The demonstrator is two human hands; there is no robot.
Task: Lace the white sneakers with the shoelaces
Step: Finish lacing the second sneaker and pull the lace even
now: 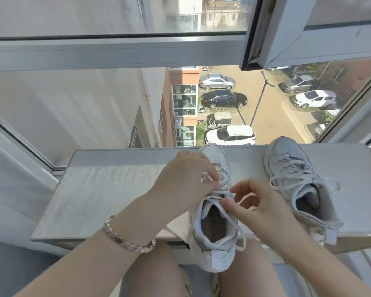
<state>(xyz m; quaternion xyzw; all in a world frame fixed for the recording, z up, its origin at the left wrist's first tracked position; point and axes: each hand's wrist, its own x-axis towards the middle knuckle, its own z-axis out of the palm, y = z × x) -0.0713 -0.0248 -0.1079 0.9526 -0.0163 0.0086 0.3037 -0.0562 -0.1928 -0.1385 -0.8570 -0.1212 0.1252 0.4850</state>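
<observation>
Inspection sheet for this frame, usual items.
Surface: pale window ledge, carrying both sneakers.
Job's things: centre sneaker, heel overhanging the ledge's near edge, shoelace threaded most of the way up, one end trailing loose; right sneaker laced, ends untied.
Clutter: nothing seen.
Grippers: left hand pinches the shoelace at the eyelets; right hand pinches it by the shoe opening, fingers curled.
Cables: nothing seen.
Surroundings: open window sash above; parked cars below outside; bracelet on the left wrist.
</observation>
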